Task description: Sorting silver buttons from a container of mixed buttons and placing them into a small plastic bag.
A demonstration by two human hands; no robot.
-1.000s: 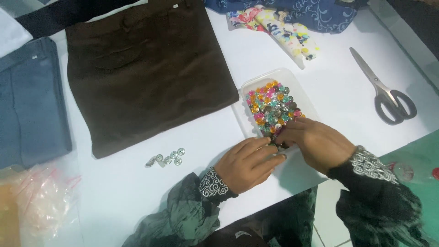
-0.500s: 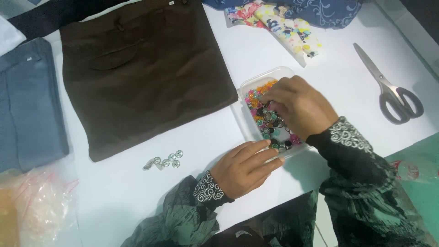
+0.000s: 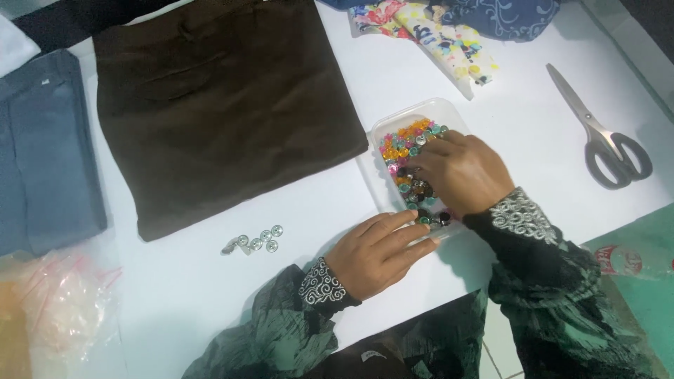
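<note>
A clear plastic tray [image 3: 393, 126] holds several small coloured buttons [image 3: 404, 144] on the white table [image 3: 421, 77]. My right hand [image 3: 460, 172] rests inside the tray, fingers curled down into the buttons; whether it pinches one is hidden. My left hand [image 3: 375, 249] lies flat on the table against the tray's near edge, fingers together and extended, touching the rim. A small cluster of silver buttons [image 3: 256, 242] lies on the table left of my left hand. A folded dark brown cloth [image 3: 217, 105] lies beyond them.
Grey-handled scissors [image 3: 604, 137] lie at the right. Colourful patterned fabric [image 3: 435, 31] sits at the back. Folded blue-grey cloth [image 3: 42, 154] is at the left, and clear plastic bags [image 3: 56, 309] at the near left corner. A green surface [image 3: 632, 267] lies beside the table's right edge.
My right hand moved from the tray's near edge up into the tray over the buttons. My left hand stayed by the tray's near edge.
</note>
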